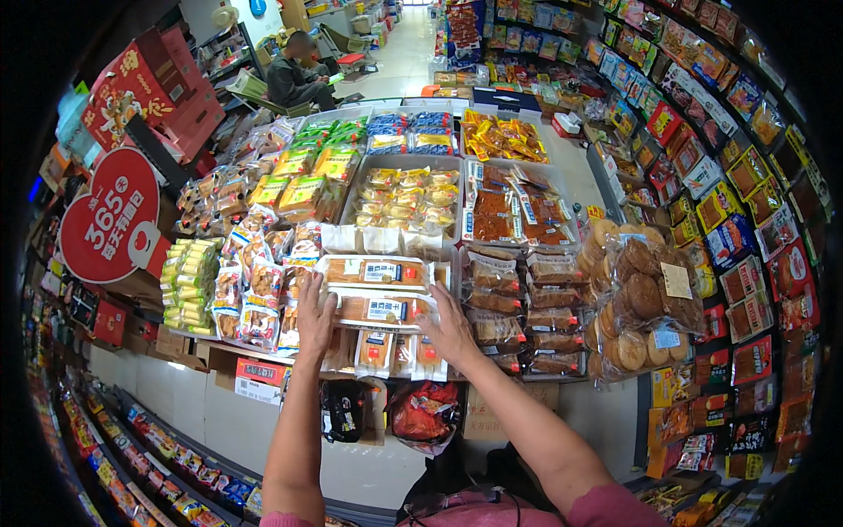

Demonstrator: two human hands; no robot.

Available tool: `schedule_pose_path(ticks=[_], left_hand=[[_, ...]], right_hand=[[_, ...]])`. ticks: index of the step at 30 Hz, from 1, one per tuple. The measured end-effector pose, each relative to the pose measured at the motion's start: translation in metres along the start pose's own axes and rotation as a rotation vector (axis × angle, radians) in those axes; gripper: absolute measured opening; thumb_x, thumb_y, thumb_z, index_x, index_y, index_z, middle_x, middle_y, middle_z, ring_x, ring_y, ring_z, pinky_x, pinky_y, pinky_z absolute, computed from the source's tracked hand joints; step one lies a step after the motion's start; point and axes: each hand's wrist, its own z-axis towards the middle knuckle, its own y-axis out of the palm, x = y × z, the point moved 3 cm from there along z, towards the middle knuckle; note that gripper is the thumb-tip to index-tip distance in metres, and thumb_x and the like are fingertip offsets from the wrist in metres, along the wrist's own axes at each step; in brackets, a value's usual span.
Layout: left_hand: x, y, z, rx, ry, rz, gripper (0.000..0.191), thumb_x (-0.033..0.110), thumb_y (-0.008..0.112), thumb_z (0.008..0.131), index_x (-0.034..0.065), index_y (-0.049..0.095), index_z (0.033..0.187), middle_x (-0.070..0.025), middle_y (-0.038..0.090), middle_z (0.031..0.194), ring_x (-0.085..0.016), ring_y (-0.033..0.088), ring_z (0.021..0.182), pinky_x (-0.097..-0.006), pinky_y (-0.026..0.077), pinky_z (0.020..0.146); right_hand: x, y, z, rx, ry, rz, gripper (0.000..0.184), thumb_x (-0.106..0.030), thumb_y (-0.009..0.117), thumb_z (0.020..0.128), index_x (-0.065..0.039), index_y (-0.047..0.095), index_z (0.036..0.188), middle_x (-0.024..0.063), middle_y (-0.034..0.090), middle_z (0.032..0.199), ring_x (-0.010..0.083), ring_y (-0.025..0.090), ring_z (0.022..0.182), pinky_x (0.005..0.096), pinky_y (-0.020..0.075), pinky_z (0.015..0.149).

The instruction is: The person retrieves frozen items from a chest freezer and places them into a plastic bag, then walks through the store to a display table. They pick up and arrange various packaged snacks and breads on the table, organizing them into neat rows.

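Observation:
Two long packs of bread lie side by side on top of the display, a far pack [375, 271] and a near pack [375, 309], both in white-edged clear wrapping with printed labels. My left hand [316, 316] rests flat at their left ends, its thumb by the near pack. At the right ends is my right hand [451, 326], fingers spread, the thumb touching the near pack's corner. Neither hand closes around a pack. Beneath them, more wrapped bread packs [374, 352] stand in the bin, partly hidden.
Packaged pastries [257, 296] fill the display on the left. Wrapped brown loaves [556, 303] and bags of round cakes [642, 296] sit on the right. Snack shelves [744, 230] curve along the right side. A seated person [296, 72] is at the back. Cartons [504, 412] stand below the display.

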Motion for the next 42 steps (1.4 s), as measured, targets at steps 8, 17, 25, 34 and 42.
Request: schedule_pose_path(ticks=[8, 17, 25, 34, 42], left_hand=[[0.010, 0.005, -0.012, -0.020, -0.018, -0.042, 0.050, 0.015, 0.065, 0.084, 0.0046, 0.053, 0.132, -0.0153, 0.051, 0.135, -0.029, 0.047, 0.128, -0.0361, 0.034, 0.109], [-0.021, -0.006, -0.038, 0.035, -0.103, -0.232, 0.060, 0.007, 0.062, 0.087, 0.0032, 0.040, 0.143, -0.0185, 0.051, 0.131, -0.028, 0.045, 0.127, -0.0369, 0.036, 0.106], [-0.003, -0.005, -0.043, -0.085, -0.440, -0.581, 0.063, 0.008, 0.059, 0.091, 0.0069, 0.033, 0.148, -0.0138, 0.054, 0.124, -0.019, 0.058, 0.101, -0.0281, 0.050, 0.085], [0.073, 0.007, -0.124, 0.188, -0.004, 0.191, 0.059, 0.015, 0.063, 0.089, 0.0032, 0.041, 0.142, -0.0216, 0.029, 0.151, -0.037, 0.027, 0.140, -0.0446, 0.022, 0.114], [0.192, 0.109, -0.193, -0.168, 0.312, 0.209, 0.062, 0.009, 0.074, 0.077, 0.0080, 0.050, 0.134, -0.0203, 0.035, 0.148, -0.042, 0.035, 0.135, -0.0468, 0.031, 0.110]], right_hand=[[-0.014, 0.006, -0.018, -0.010, 0.029, -0.122, 0.063, -0.034, 0.057, 0.093, 0.002, 0.036, 0.140, 0.0258, 0.042, 0.140, 0.0406, 0.042, 0.129, 0.0435, 0.0350, 0.107], [-0.004, 0.006, -0.038, 0.174, 0.093, 0.117, 0.069, -0.035, 0.058, 0.092, 0.002, 0.031, 0.143, 0.0269, 0.031, 0.147, 0.0410, 0.033, 0.135, 0.0448, 0.0275, 0.112], [0.000, 0.015, -0.039, 0.178, 0.111, 0.194, 0.069, -0.033, 0.059, 0.092, 0.007, 0.032, 0.141, 0.0265, 0.034, 0.146, 0.0367, 0.032, 0.138, 0.0415, 0.0250, 0.114], [-0.021, -0.068, -0.148, 0.059, -0.059, 0.160, 0.037, -0.011, 0.059, 0.090, -0.001, 0.053, 0.125, 0.0184, 0.055, 0.130, 0.0336, 0.052, 0.123, 0.0383, 0.0420, 0.103], [0.061, -0.153, -0.279, 0.084, 0.245, 0.252, 0.026, -0.005, 0.061, 0.086, -0.001, 0.061, 0.112, 0.0154, 0.061, 0.120, 0.0287, 0.062, 0.109, 0.0349, 0.0524, 0.087]])
